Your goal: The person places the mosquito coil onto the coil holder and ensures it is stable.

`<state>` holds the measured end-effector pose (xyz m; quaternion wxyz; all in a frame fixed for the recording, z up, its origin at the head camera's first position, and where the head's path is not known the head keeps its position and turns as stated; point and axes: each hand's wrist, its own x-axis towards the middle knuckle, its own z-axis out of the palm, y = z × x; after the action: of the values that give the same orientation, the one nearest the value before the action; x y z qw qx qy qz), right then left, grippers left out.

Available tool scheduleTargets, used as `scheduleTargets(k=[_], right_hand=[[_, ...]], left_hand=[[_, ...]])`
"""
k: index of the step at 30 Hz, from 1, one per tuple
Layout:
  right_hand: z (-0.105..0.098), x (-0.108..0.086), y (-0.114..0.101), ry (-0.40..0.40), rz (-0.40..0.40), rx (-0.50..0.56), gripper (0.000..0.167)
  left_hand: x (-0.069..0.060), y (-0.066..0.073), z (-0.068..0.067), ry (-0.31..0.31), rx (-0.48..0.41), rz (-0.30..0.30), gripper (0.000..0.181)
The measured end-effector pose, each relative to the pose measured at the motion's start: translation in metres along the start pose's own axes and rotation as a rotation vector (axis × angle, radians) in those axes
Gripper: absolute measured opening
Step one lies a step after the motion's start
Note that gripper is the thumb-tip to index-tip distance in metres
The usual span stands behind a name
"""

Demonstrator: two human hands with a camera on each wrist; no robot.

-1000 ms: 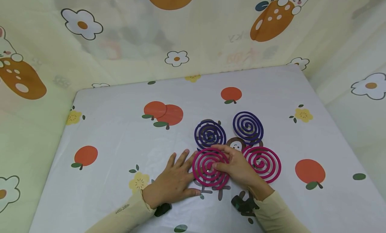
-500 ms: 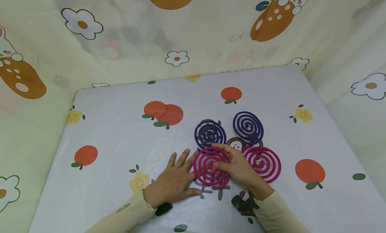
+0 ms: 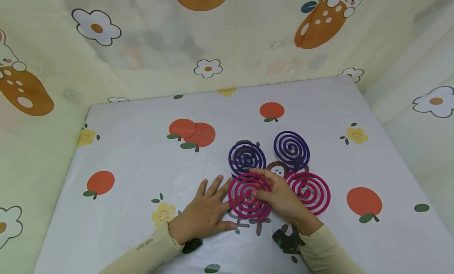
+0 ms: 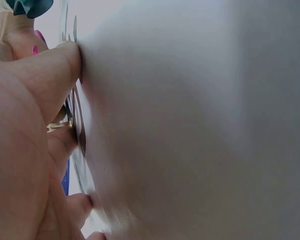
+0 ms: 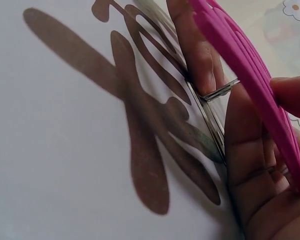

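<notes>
In the head view my right hand [image 3: 283,199] pinches a pink mosquito coil [image 3: 249,192], thumb on its upper face near the centre and a finger at the far rim. My left hand [image 3: 200,219] lies spread with fingertips on the table, and its nearest fingers reach the coil's left edge. Under the raised coil [image 5: 255,92], the right wrist view has a thin metal stand [image 5: 220,91] whose prong points to the coil's underside. Whether the prong is in the coil I cannot tell. The left wrist view has the left hand [image 4: 30,120] low against the tabletop.
A second pink coil [image 3: 325,193] lies right of my right hand. Two dark blue coils, one left [image 3: 230,155] and one right [image 3: 276,142], lie behind. The printed tablecloth [image 3: 134,148] covers the table, with patterned curtains [image 3: 156,69] around it.
The pinched pink coil has shifted slightly to the right along with small finger movements of my right hand. My left hand stays almost in place.
</notes>
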<state>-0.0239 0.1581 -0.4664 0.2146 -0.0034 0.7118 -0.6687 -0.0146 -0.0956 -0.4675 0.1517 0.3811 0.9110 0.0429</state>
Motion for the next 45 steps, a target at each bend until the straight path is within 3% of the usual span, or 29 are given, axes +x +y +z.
scheduleTargets(k=[29,45], right_hand=[[0.0024,0.0032,0.0025,0.042,0.001,0.026,0.056],[-0.0006,-0.0002,-0.0004,0.001,0.005,-0.065,0.054]], left_hand=[[-0.0004,-0.0001,-0.0005,0.001,0.016,0.0,0.081],[0.0014,-0.0013,-0.0036,0.029,0.046,0.0,0.078]])
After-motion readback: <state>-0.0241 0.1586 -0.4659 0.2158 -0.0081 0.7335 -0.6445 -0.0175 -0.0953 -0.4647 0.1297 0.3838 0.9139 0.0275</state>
